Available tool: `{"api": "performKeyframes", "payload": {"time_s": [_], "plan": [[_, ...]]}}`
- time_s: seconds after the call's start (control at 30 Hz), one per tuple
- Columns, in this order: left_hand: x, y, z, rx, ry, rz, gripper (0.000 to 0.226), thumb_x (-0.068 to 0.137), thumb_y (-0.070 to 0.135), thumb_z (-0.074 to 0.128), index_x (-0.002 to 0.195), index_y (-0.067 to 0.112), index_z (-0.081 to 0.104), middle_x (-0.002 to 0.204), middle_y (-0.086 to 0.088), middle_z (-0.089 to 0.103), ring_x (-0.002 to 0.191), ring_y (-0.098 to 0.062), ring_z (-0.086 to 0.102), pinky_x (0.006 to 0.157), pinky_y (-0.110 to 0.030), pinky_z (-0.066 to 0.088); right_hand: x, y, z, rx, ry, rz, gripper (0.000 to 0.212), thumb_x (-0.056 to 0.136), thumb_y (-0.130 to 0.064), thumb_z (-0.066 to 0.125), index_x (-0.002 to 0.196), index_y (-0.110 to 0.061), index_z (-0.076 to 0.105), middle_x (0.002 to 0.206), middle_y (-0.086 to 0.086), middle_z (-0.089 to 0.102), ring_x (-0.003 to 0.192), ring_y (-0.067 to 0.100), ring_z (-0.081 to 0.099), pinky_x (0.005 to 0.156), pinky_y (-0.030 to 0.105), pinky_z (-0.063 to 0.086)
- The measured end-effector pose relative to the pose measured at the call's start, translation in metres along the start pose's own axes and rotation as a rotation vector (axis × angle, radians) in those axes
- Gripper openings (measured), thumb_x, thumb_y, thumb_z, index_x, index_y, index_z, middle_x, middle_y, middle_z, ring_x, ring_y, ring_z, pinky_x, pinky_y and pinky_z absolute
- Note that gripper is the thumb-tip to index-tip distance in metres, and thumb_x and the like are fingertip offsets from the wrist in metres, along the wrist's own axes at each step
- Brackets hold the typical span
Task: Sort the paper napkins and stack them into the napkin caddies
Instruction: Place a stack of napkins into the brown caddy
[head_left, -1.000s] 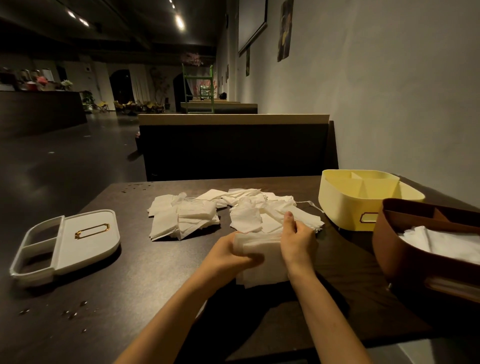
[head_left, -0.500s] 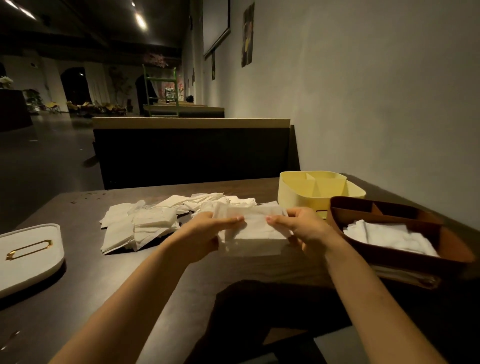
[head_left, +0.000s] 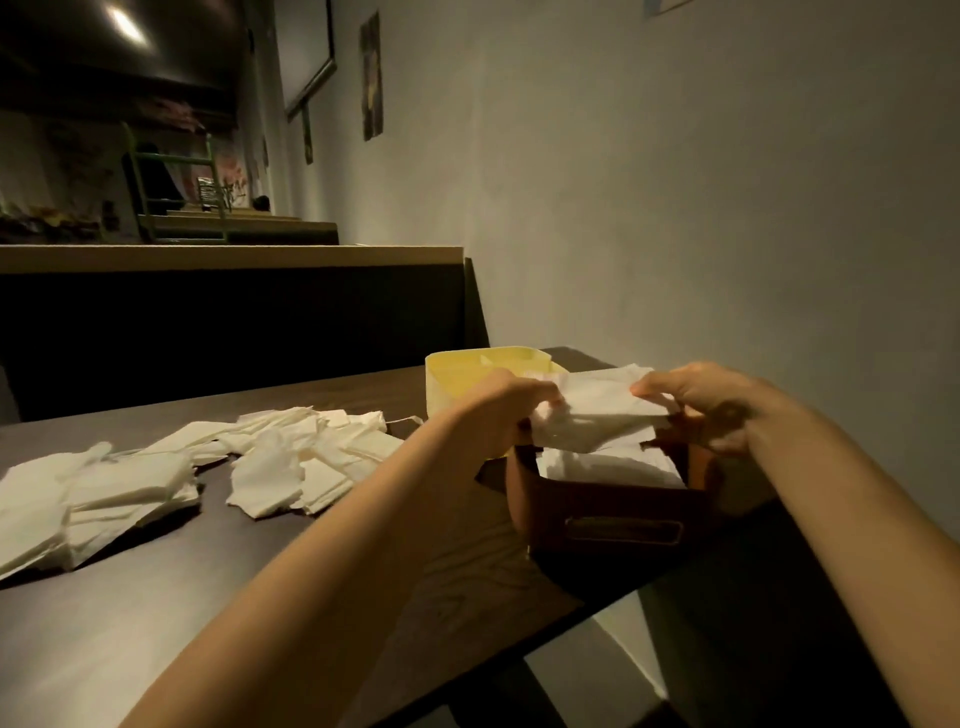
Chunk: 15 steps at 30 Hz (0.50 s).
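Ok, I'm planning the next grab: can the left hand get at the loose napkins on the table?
Probably not yet: the left hand grips the napkin stack over the brown caddy. Once freed, nothing covers the loose napkins to its left.

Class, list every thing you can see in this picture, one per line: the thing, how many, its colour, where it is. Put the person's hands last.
brown napkin caddy: one, brown, table's near right corner
yellow napkin caddy: one, yellow, behind the brown one
napkin stack: one, white, held above the brown napkin caddy
stored napkins: several, white, inside the brown napkin caddy
loose napkins: many, white, scattered on the table, left
table: one, dark wood
booth back: one, dark with pale top, beyond the table
left hand: grips the stack's left end
right hand: grips its right end
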<state>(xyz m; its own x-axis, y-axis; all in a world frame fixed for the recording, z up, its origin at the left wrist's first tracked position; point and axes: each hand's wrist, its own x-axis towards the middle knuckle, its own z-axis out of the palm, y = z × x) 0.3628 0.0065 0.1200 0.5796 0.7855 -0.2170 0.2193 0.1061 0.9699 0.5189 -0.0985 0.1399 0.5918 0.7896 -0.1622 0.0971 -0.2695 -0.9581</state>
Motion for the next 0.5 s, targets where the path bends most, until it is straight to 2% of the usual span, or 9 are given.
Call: {"api": "performKeyframes", "payload": {"time_s": [0.07, 0.13, 0.17, 0.27, 0.37, 0.43, 0.5], "plan": [[0.004, 0.0, 0.019, 0.036, 0.013, 0.0, 0.022, 0.084, 0.006, 0.067, 0.076, 0.001, 0.047, 0.082, -0.013, 0.052, 0.088, -0.029, 0.063, 0.082, -0.039, 0.056, 0.01, 0.008, -0.014, -0.134, 0.06, 0.006, 0.025, 0.082, -0.004, 0.067, 0.102, 0.008, 0.058, 0.088, 0.019, 0.058, 0.071, 0.025, 0.059, 0.06, 0.036, 0.056], [0.008, -0.004, 0.032, 0.084, 0.004, -0.006, 0.022, 0.086, 0.005, 0.065, 0.077, 0.0, 0.046, 0.087, -0.015, 0.055, 0.096, -0.03, 0.062, 0.088, -0.04, 0.054, 0.017, 0.017, -0.02, -0.283, 0.081, 0.016, 0.026, 0.08, -0.006, 0.069, 0.101, 0.008, 0.061, 0.093, 0.019, 0.058, 0.077, 0.026, 0.058, 0.067, 0.037, 0.052], [0.013, -0.006, 0.035, 0.133, 0.007, 0.001, 0.018, 0.086, 0.006, 0.066, 0.085, -0.002, 0.05, 0.097, -0.017, 0.057, 0.102, -0.031, 0.062, 0.091, -0.042, 0.053, 0.021, 0.021, -0.021, -0.328, 0.08, 0.025, 0.026, 0.08, -0.006, 0.069, 0.101, 0.008, 0.061, 0.096, 0.018, 0.058, 0.079, 0.026, 0.057, 0.066, 0.035, 0.05], [0.024, -0.011, 0.043, 0.329, 0.092, 0.025, 0.038, 0.086, 0.012, 0.066, 0.118, -0.002, 0.05, 0.114, -0.017, 0.058, 0.105, -0.028, 0.06, 0.092, -0.037, 0.052, 0.029, 0.029, -0.018, -0.44, 0.065, 0.046, 0.026, 0.082, -0.007, 0.066, 0.104, 0.006, 0.062, 0.101, 0.019, 0.059, 0.082, 0.026, 0.059, 0.062, 0.032, 0.05], [0.028, -0.012, 0.046, 0.414, 0.101, 0.011, 0.041, 0.091, 0.014, 0.058, 0.127, -0.001, 0.046, 0.115, -0.013, 0.056, 0.103, -0.023, 0.056, 0.092, -0.029, 0.049, 0.031, 0.029, -0.014, -0.563, 0.076, 0.037, 0.025, 0.084, -0.013, 0.066, 0.103, 0.002, 0.06, 0.102, 0.018, 0.059, 0.082, 0.024, 0.058, 0.057, 0.028, 0.045], [0.025, -0.013, 0.048, 0.5, 0.12, 0.035, 0.047, 0.092, 0.014, 0.056, 0.132, -0.001, 0.038, 0.128, -0.014, 0.051, 0.114, -0.025, 0.052, 0.096, -0.031, 0.047, 0.031, 0.028, -0.013, -0.623, 0.063, 0.04, 0.023, 0.084, -0.015, 0.065, 0.1, 0.0, 0.059, 0.1, 0.015, 0.057, 0.077, 0.02, 0.055, 0.052, 0.024, 0.042], [0.024, -0.018, 0.049, 0.612, 0.159, 0.095, 0.057, 0.088, 0.016, 0.061, 0.135, 0.001, 0.031, 0.131, -0.015, 0.046, 0.118, -0.027, 0.049, 0.098, -0.035, 0.046, 0.03, 0.029, -0.011, -0.686, 0.053, 0.049, 0.018, 0.084, -0.017, 0.066, 0.09, -0.003, 0.057, 0.093, 0.011, 0.055, 0.074, 0.017, 0.054, 0.05, 0.022, 0.041]]}}
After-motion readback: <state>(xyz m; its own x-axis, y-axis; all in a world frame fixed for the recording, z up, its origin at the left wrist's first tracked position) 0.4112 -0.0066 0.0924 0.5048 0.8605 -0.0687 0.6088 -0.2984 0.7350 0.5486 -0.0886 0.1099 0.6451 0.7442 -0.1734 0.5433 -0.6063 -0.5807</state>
